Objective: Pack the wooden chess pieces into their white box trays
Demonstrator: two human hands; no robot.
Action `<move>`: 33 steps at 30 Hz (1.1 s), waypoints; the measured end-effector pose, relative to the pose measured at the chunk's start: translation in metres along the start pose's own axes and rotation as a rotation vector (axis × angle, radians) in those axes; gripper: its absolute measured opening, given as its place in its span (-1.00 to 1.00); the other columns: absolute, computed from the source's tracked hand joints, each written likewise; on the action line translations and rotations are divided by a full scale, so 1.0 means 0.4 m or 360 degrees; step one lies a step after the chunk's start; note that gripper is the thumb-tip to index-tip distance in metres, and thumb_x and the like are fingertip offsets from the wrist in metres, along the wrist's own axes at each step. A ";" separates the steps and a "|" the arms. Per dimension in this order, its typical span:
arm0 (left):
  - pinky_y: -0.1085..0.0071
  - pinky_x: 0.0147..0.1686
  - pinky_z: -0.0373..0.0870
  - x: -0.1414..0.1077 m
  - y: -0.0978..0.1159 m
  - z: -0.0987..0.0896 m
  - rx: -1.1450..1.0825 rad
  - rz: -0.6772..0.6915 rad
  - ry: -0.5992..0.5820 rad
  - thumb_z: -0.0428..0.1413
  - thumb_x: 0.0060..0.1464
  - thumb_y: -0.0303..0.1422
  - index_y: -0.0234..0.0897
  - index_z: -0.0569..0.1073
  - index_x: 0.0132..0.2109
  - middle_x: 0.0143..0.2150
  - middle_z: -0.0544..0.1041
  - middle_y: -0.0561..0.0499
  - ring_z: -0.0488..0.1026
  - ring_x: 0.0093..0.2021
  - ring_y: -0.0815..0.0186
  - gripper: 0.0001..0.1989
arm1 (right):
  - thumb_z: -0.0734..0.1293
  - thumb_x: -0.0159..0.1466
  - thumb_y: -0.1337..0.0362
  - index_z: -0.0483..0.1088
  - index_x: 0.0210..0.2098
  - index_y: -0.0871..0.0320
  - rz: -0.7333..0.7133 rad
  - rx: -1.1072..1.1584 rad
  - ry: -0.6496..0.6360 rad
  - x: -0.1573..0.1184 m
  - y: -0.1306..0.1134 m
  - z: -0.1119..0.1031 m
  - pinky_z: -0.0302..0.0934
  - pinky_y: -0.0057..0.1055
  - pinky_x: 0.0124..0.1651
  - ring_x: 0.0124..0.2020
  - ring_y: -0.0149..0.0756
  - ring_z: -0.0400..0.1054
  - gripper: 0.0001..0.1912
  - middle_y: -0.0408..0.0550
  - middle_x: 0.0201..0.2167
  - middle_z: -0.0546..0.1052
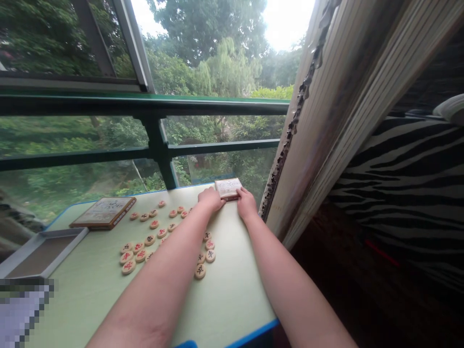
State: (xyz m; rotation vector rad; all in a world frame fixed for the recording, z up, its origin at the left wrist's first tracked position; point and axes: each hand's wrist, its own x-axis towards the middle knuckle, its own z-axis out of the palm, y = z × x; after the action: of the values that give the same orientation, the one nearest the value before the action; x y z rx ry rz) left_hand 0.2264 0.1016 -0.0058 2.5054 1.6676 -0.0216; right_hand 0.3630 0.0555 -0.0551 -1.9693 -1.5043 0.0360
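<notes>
At the far edge of the pale green table point(239, 270), a small flat box point(228, 187) with a whitish printed top lies between my two hands. My left hand point(211, 198) is closed at its left side, fingers curled. On its right side my right hand point(245, 203) grips the edge, with a fingertip on top. Round wooden Chinese chess pieces point(154, 224) with red or black characters lie scattered on the table to the left. My left forearm covers some of them.
A larger flat box point(105, 211) with a printed lid lies at the table's left. Beside it is an open grey tray point(82, 232). A green railing point(217, 105) and window stand behind the table. A curtain point(319, 116) hangs close on the right.
</notes>
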 end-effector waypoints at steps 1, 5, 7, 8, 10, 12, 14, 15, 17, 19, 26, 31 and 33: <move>0.23 -0.09 0.29 -0.002 0.000 0.001 -0.0001 -0.0001 0.0002 0.00 0.00 -0.05 -0.33 0.42 0.02 0.06 0.35 -0.30 0.34 0.01 -0.01 -0.46 | 0.11 0.19 0.47 0.40 -0.01 0.23 0.0033 0.0004 0.0033 0.001 0.000 -0.004 0.05 -0.42 0.10 0.03 -0.30 0.22 -0.58 0.05 0.02 0.41; 0.21 -0.10 0.29 -0.013 0.003 0.007 -0.0015 0.0003 0.0031 -0.02 0.02 -0.06 -0.34 0.42 0.00 0.07 0.33 -0.31 0.32 0.02 -0.03 -0.48 | 0.12 0.16 0.47 0.49 -0.25 0.26 0.0162 -0.0006 0.0144 -0.005 0.001 -0.022 0.10 -0.38 0.01 -0.11 -0.23 0.26 -0.67 0.10 -0.17 0.46; 0.21 -0.09 0.28 -0.017 0.008 0.011 -0.0027 -0.0008 0.0048 -0.03 0.03 -0.07 -0.34 0.40 0.02 0.07 0.32 -0.31 0.29 0.03 -0.03 -0.48 | 0.15 0.14 0.47 0.50 -0.34 0.24 0.0164 -0.0005 0.0136 -0.011 0.000 -0.027 0.11 -0.39 -0.02 -0.15 -0.22 0.27 -0.71 0.08 -0.25 0.48; 0.20 -0.08 0.28 -0.018 0.010 0.012 -0.0032 -0.0015 0.0052 -0.03 0.04 -0.09 -0.35 0.39 0.04 0.08 0.31 -0.31 0.28 0.04 -0.03 -0.48 | 0.16 0.13 0.47 0.51 -0.36 0.23 0.0155 -0.0004 0.0125 -0.013 -0.001 -0.028 0.10 -0.39 -0.03 -0.17 -0.22 0.27 -0.72 0.06 -0.28 0.49; 0.19 -0.06 0.26 -0.018 0.016 0.014 -0.0034 -0.0032 0.0039 -0.04 0.06 -0.12 -0.35 0.35 0.07 0.10 0.30 -0.31 0.25 0.05 -0.03 -0.49 | 0.17 0.13 0.47 0.51 -0.37 0.23 0.0145 -0.0007 0.0113 -0.015 -0.002 -0.029 0.10 -0.39 -0.03 -0.17 -0.22 0.28 -0.73 0.05 -0.29 0.50; 0.19 -0.05 0.25 -0.014 0.020 0.015 -0.0028 -0.0046 0.0012 -0.04 0.06 -0.14 -0.36 0.34 0.08 0.11 0.28 -0.31 0.24 0.06 -0.03 -0.49 | 0.17 0.14 0.47 0.52 -0.37 0.24 0.0146 -0.0015 0.0107 -0.015 -0.003 -0.029 0.10 -0.39 -0.03 -0.17 -0.21 0.29 -0.73 0.06 -0.29 0.51; 0.18 -0.05 0.25 -0.011 0.022 0.016 -0.0029 -0.0055 0.0010 -0.04 0.06 -0.14 -0.38 0.35 0.07 0.11 0.28 -0.32 0.24 0.05 -0.04 -0.49 | 0.17 0.13 0.47 0.52 -0.37 0.23 0.0144 -0.0025 0.0095 -0.012 -0.001 -0.028 0.10 -0.39 -0.04 -0.18 -0.21 0.30 -0.72 0.05 -0.29 0.52; 0.18 -0.05 0.25 -0.010 0.022 0.018 -0.0035 -0.0055 0.0021 -0.04 0.05 -0.14 -0.38 0.36 0.06 0.10 0.28 -0.33 0.24 0.05 -0.05 -0.49 | 0.17 0.13 0.47 0.52 -0.36 0.23 0.0141 -0.0032 0.0087 -0.011 0.001 -0.027 0.11 -0.40 -0.05 -0.18 -0.22 0.30 -0.72 0.05 -0.29 0.53; 0.16 -0.05 0.25 -0.008 0.023 0.021 -0.0060 -0.0064 0.0041 -0.03 0.04 -0.14 -0.37 0.36 0.05 0.09 0.29 -0.33 0.24 0.04 -0.05 -0.49 | 0.17 0.13 0.48 0.53 -0.36 0.23 0.0132 -0.0052 0.0072 -0.007 0.003 -0.025 0.11 -0.40 -0.05 -0.18 -0.22 0.31 -0.71 0.05 -0.29 0.53; 0.16 -0.04 0.24 -0.006 0.026 0.027 -0.0109 -0.0096 0.0040 -0.02 0.02 -0.15 -0.37 0.35 0.06 0.10 0.28 -0.34 0.24 0.06 -0.05 -0.49 | 0.18 0.13 0.48 0.53 -0.36 0.22 0.0124 -0.0083 0.0061 -0.006 0.003 -0.023 0.11 -0.40 -0.05 -0.19 -0.22 0.32 -0.71 0.05 -0.30 0.54; 0.11 0.05 0.17 -0.027 0.034 0.020 -0.0265 -0.0155 0.0035 0.07 -0.13 -0.36 -0.37 0.31 0.11 0.08 0.35 -0.34 0.24 0.12 -0.05 -0.43 | 0.17 0.15 0.45 0.54 -0.34 0.22 0.0058 -0.0193 0.0041 -0.011 -0.004 -0.040 0.14 -0.38 -0.09 -0.19 -0.18 0.34 -0.70 0.07 -0.30 0.54; -0.13 0.20 -0.28 -0.149 -0.040 -0.010 -0.0237 -0.0280 0.0374 -0.01 -0.07 -0.41 -0.19 0.40 0.03 0.29 0.14 -0.16 -0.21 0.34 -0.04 -0.55 | 0.13 0.17 0.47 0.52 -0.29 0.32 -0.0151 -0.0205 -0.0081 -0.023 -0.047 -0.063 0.12 -0.25 -0.04 -0.16 -0.08 0.33 -0.68 0.22 -0.24 0.51; -0.12 0.20 -0.28 -0.223 -0.096 -0.018 -0.0260 -0.0334 0.0464 -0.06 0.00 -0.39 -0.17 0.39 0.06 0.30 0.12 -0.12 -0.24 0.35 0.02 -0.56 | 0.16 0.19 0.43 0.51 -0.23 0.25 -0.0391 -0.0153 -0.0191 -0.050 -0.096 -0.067 0.07 -0.27 0.05 -0.08 -0.11 0.29 -0.70 0.16 -0.17 0.50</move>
State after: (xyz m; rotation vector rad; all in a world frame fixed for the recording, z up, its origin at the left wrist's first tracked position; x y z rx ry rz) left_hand 0.1558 0.0352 0.0049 2.2899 1.9443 0.4608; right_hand 0.3340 0.0303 -0.0215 -1.8694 -1.8482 -0.0238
